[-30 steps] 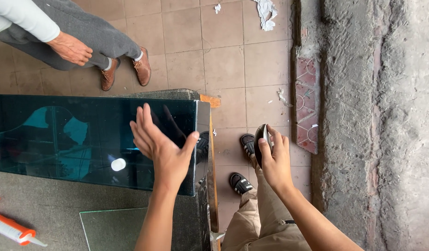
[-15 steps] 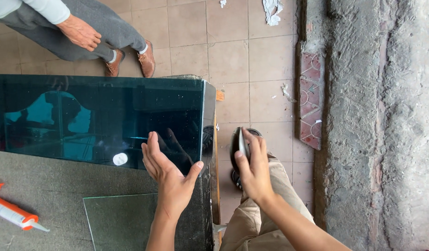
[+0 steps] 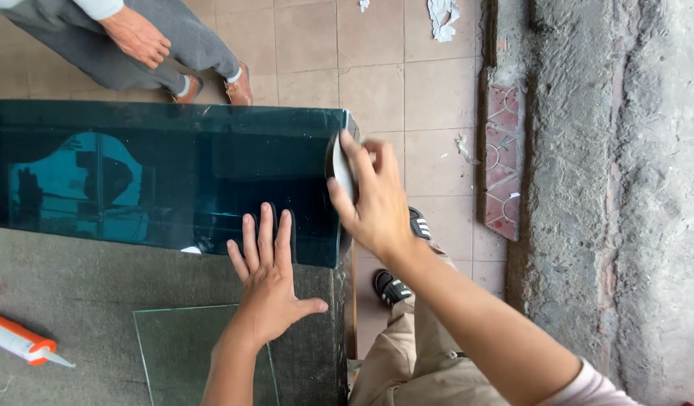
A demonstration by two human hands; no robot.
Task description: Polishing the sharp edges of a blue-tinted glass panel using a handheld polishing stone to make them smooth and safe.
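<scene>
A large dark blue-green glass panel [image 3: 136, 173] lies on a grey table [image 3: 69, 301]. My left hand [image 3: 268, 282] rests flat with fingers spread on the panel's near edge, close to its right corner. My right hand [image 3: 369, 199] grips a small round dark-and-white object [image 3: 338, 169] and holds it against the panel's right end. A smaller clear glass sheet [image 3: 174, 353] lies on the table under my left wrist.
An orange-and-white sealant tube [image 3: 20, 342] lies at the table's left. Another person's legs, brown shoes [image 3: 238, 86] and a hand [image 3: 140, 34] are beyond the panel. My sandalled feet [image 3: 396, 282] stand on the tiled floor. A rough concrete wall [image 3: 610, 188] runs along the right.
My right hand has risen from beside my leg to the panel's right end with the round object. My left hand has slid back to the panel's near edge.
</scene>
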